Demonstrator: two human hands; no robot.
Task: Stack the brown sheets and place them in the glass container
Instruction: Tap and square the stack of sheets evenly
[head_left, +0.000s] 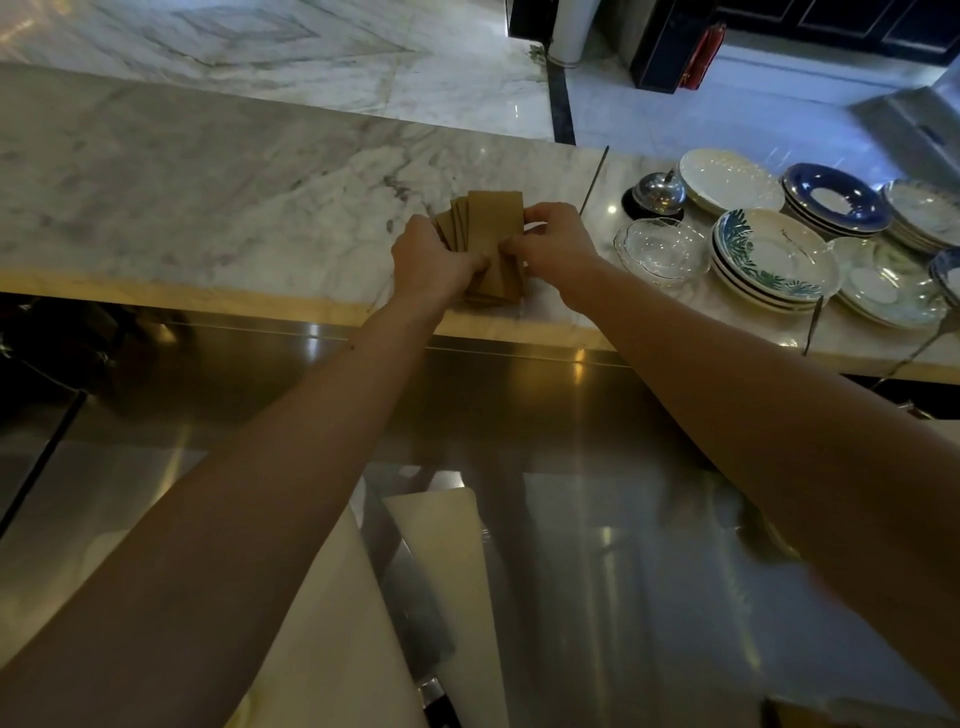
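Several brown sheets (492, 223) lie fanned in a loose stack on the marble counter (208, 197), near its front edge. My left hand (434, 260) grips the stack's left side, thumb pressed on top. My right hand (556, 241) pinches the right edge of the same stack. The lower part of the stack shows between my wrists. A clear glass dish (660, 249) sits on the counter just right of my right hand.
Right of the glass dish stand stacks of plates: a leaf-patterned stack (774, 260), a blue-rimmed stack (831, 202), a white plate (727, 179). A metal bell (657, 193) sits behind the dish. Below the counter lies a steel worktop with white cutting boards (441, 571).
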